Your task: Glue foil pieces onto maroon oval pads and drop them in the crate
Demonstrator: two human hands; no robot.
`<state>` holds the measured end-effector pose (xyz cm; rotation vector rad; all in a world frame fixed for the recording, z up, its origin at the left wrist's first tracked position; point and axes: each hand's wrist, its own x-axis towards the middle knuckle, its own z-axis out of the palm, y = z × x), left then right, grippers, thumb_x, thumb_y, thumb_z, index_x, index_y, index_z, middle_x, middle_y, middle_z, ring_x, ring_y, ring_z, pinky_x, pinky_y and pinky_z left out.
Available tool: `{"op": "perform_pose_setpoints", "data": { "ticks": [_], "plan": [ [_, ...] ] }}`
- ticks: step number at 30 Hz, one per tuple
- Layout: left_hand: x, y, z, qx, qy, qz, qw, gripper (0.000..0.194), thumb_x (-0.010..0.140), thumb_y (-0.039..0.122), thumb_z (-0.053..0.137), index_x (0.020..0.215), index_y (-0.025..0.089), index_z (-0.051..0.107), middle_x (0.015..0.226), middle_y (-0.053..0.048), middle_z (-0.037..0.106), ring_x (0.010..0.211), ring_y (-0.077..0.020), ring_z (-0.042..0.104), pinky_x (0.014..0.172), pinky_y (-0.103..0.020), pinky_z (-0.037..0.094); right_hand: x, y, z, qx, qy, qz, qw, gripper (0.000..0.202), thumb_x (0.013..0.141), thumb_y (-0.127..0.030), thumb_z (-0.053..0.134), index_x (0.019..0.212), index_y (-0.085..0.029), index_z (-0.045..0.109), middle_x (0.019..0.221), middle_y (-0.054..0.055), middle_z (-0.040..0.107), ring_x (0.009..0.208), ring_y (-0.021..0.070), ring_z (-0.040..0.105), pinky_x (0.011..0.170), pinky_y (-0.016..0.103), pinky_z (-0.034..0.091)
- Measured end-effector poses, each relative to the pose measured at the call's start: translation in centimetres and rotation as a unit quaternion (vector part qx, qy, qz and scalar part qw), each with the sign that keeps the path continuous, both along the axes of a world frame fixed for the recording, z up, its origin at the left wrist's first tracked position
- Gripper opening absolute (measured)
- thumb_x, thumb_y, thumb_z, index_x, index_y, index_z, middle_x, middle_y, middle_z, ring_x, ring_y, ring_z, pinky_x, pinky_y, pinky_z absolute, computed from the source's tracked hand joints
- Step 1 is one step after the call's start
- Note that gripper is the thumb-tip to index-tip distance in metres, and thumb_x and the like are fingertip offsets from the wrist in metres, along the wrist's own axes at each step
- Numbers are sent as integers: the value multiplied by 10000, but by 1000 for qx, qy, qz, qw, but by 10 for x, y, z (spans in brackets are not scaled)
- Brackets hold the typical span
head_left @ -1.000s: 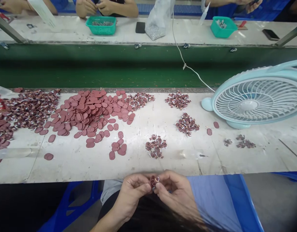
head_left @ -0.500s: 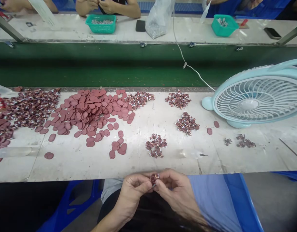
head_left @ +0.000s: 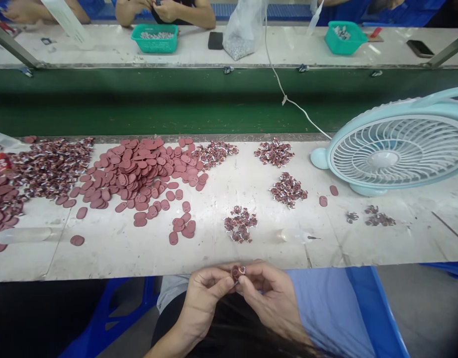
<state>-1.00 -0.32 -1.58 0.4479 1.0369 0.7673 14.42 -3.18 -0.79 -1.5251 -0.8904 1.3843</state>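
Observation:
A small brown figure piece [head_left: 237, 271] with a whitish edge is pinched between the fingertips of my left hand [head_left: 207, 293] and my right hand [head_left: 268, 288], just off the table's front edge. Both hands are closed on it. Beyond them on the table [head_left: 210, 248] sits a small cluster of similar brown pieces [head_left: 240, 224]. A clear bottle with a dark thin tip [head_left: 294, 236] lies to its right. Flat reddish-brown ovals [head_left: 139, 169] form a large heap at the left, with a few loose ones [head_left: 182, 226] nearer to me.
More piles of brown pieces [head_left: 51, 166] lie far left and around the middle [head_left: 288, 190]. A light blue fan [head_left: 385, 154] stands at the right, its white cable running back. Across a green channel [head_left: 214, 112], people's hands work beside green baskets [head_left: 154, 45].
The view has shifted very slightly. Both hands stay on the small piece in nearly the same place; the piles look unchanged.

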Motion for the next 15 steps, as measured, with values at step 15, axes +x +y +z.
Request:
{"op": "perform_pose_setpoints", "data": {
  "ticks": [15],
  "plan": [
    [-105, 56, -1, 375, 582, -125, 710, 230, 867, 376, 691, 1053, 253, 749, 1252, -80, 703, 1101, -287, 663, 1075, -457, 465, 86, -87, -46, -20, -88, -255, 963, 78, 807, -364, 722, 885, -365, 728, 810, 25, 754, 675, 251, 751, 601, 416, 671]
  ]
}}
